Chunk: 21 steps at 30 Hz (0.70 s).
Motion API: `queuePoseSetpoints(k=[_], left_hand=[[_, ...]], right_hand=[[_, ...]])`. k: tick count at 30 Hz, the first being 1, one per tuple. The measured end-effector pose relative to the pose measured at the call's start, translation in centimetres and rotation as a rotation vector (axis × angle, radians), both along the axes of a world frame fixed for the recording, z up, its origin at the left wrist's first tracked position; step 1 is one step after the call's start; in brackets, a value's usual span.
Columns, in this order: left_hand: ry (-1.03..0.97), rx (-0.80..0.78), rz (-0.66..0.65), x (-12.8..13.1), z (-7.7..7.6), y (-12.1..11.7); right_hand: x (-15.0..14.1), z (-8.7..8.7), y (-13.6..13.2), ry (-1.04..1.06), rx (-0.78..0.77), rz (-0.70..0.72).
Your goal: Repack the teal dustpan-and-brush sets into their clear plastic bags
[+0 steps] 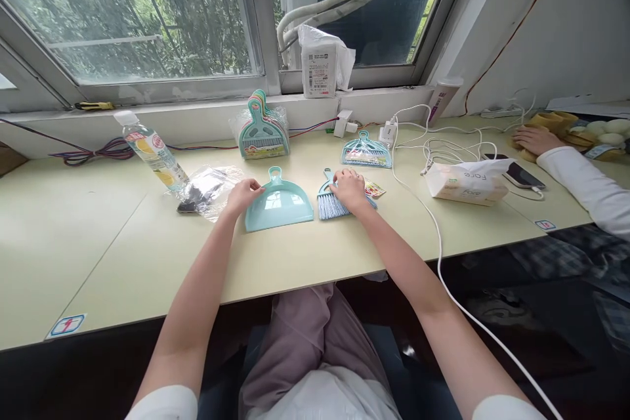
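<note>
A light teal dustpan [279, 203] lies on the table in front of me, its looped handle pointing toward the window. At its upper left rim, the fingers of my left hand [245, 195] are closed on the edge. Just to the right lies a small hand brush [331, 205] with blue and white bristles. My right hand [350, 189] rests over it with fingers curled on its body, covering its right part. Beside that hand, a colourful printed card [374, 189] is partly hidden.
Behind stand a stack of wrapped dustpan sets [264, 131] and another dustpan set [366, 152]. A bottle [152, 154] leans beside clear plastic wrap [216, 184] at left. Right are a tissue pack [465, 182], white cable [428, 210], phone [516, 172] and another person's hand [537, 140].
</note>
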<state>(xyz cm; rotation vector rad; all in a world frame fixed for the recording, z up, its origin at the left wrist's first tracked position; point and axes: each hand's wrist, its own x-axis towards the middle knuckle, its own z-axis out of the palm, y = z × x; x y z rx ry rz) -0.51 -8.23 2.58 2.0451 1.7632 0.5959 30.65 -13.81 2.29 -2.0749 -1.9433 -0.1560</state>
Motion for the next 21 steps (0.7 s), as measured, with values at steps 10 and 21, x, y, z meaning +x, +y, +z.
queuePoseSetpoints(k=[10,21], left_hand=[[0.125,0.002,0.092,0.8,1.1,-1.0],[0.098,0.059,0.072,1.1,1.0,-1.1]], right_hand=[[-0.2,0.2,0.0,0.081,-0.014,0.004],[0.7,0.6,-0.2,0.315,-0.066,0.093]])
